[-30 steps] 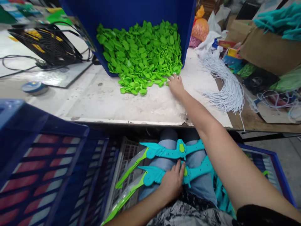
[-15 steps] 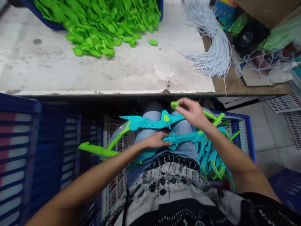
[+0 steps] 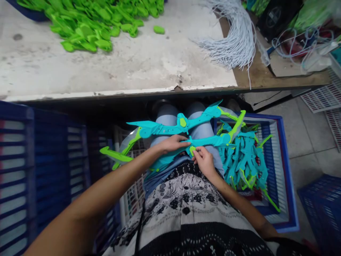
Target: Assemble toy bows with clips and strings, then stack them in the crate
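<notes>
Two teal toy bows with lime-green tips lie across my lap. The far toy bow (image 3: 166,129) has a lime-green piece (image 3: 182,122) set in its centre. My left hand (image 3: 172,143) is closed on the middle of the near toy bow (image 3: 210,141), its fingers by the central part. My right hand (image 3: 205,161) pinches a small green plastic piece (image 3: 192,150) against the centre of that near bow. Whether the piece sits fully in its place I cannot tell. The left half of the near bow is partly hidden by my left forearm.
Loose green pieces (image 3: 87,25) are heaped on the worn white table (image 3: 119,74). A bundle of pale strings (image 3: 234,42) lies at the table's right. A blue crate (image 3: 289,177) of toy bows stands at my right. Blue crates (image 3: 18,170) stand at my left.
My right hand has come down from above the far bow to the centre of the near bow, bringing the green piece. The near bow's central part now points towards my body.
</notes>
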Demonstrator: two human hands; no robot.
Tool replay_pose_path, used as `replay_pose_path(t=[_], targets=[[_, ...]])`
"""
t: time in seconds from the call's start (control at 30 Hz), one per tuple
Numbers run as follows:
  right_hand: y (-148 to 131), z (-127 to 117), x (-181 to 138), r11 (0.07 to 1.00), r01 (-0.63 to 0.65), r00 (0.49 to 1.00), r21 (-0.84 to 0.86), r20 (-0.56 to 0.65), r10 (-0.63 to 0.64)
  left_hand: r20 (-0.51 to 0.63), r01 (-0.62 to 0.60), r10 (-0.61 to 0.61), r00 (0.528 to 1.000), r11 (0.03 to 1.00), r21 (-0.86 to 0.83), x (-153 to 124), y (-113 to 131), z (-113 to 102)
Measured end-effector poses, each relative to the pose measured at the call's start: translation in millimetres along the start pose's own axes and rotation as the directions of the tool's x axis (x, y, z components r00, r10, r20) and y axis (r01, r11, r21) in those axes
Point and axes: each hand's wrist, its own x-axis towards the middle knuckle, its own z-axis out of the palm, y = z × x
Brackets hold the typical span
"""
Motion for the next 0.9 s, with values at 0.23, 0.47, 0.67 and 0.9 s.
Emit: replay_pose_path(t=[0.23,0.47,0.67,0.9], targets=[[-1,6,6,0.996,-0.005,0.999,-0.089,-0.036,0.002,-0.047,-0.012,0.015,0.999,0.998,0.066,0,6,0],[2,-2,1,0.965,0.013,0.999,-0.264,-0.044,-0.025,-0.05,-0.002,0.006,0.999,0.996,0.092,3,8,0],[19,9,12,0.997,0.002,0.995,0.078,0.101,-0.01,-0.061,-0.021,0.024,0.998,0.998,0.051,8,1,2],[0,-18,11,0.99,0.119,0.959,-0.075,0.267,-0.095,-0.14,-0.08,0.116,0.983,0.967,0.241,-15,10,9]])
